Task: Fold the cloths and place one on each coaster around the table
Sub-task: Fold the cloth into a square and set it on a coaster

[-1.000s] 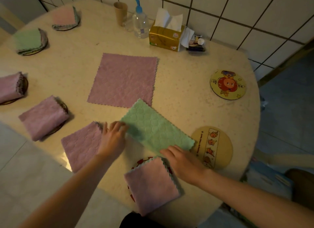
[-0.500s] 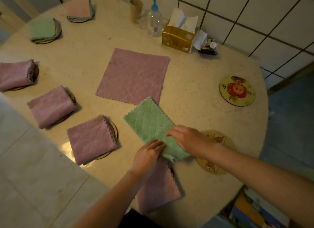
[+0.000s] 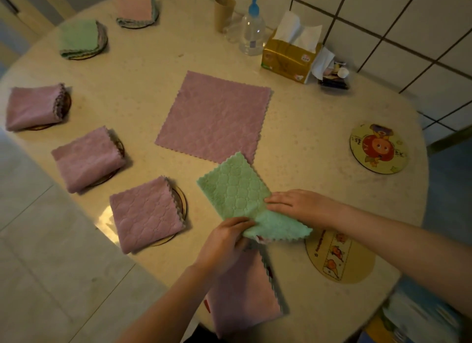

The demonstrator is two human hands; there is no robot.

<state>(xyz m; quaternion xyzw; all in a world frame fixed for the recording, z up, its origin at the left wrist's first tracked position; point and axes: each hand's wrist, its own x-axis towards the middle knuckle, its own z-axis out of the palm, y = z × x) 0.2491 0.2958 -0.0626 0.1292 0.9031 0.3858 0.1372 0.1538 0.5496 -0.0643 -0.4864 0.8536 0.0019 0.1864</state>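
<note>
While the table [image 3: 293,143] held folded cloths on coasters along its left side, a big pink cloth [image 3: 214,118] lay flat in the middle. Just below it the green cloth [image 3: 237,192] lay half folded; the right hand [image 3: 301,204] pressed flat on it, and the left hand [image 3: 224,240] pinched its near corner, close by a bare coaster [image 3: 339,256].

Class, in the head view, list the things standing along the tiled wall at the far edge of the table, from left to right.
Paper cup → pump bottle → tissue box → small tray of odds and ends.
</note>
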